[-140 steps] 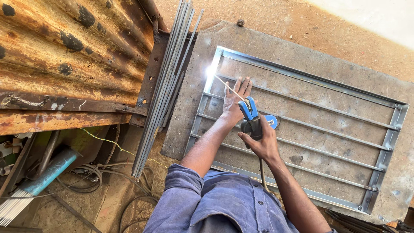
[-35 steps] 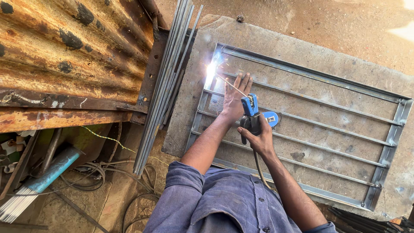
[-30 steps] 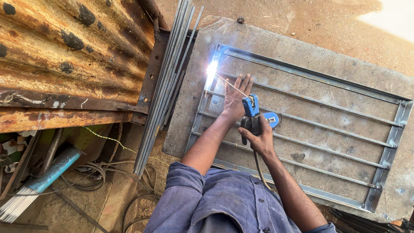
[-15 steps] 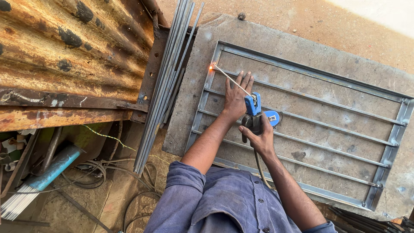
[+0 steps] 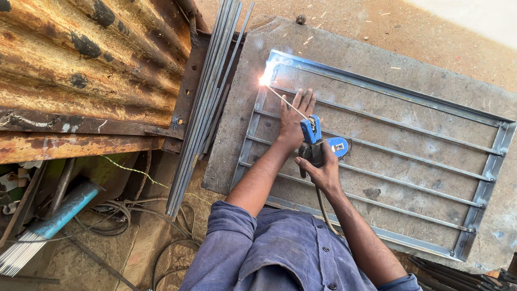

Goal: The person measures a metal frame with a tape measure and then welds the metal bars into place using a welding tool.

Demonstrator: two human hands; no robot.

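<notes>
The person's right hand [image 5: 323, 171] is closed in a fist grip round a blue electrode holder [image 5: 312, 134], w/ a dark cable [image 5: 323, 207] running back from it along the forearm toward the body. A thin welding rod [image 5: 288, 105] sticks out of the holder and slants up-left; its tip sits at the upper-left corner of a grey steel frame [image 5: 487, 178], where a bright white arc [image 5: 265, 78] burns and a few sparks scatter over the ground above. The left hand [image 5: 295, 121] lies palm down, fingers stretched out and close together, pressed flat on the frame's bars just beside the rod, approx. between the arc and the holder. The frame is a rectangle w/ several thin parallel bars [image 5: 409, 164] across it, lying flat on a concrete slab [image 5: 237, 134] on sandy ground. Touching the slab's left edge is a bundle of long steel strips [image 5: 207, 108], laid lengthwise and leaning against a rusty angle bracket. Further left: rusty corrugated sheet [image 5: 81, 64]. Lower left: a blue tube [image 5: 67, 210] w/ a fan of loose welding rods [image 5: 19, 256] beside it, plus tangled cables [image 5: 107, 221] on the dirt. The person wears a blue button shirt [image 5: 280, 253], sleeves pushed up above the elbows.
</notes>
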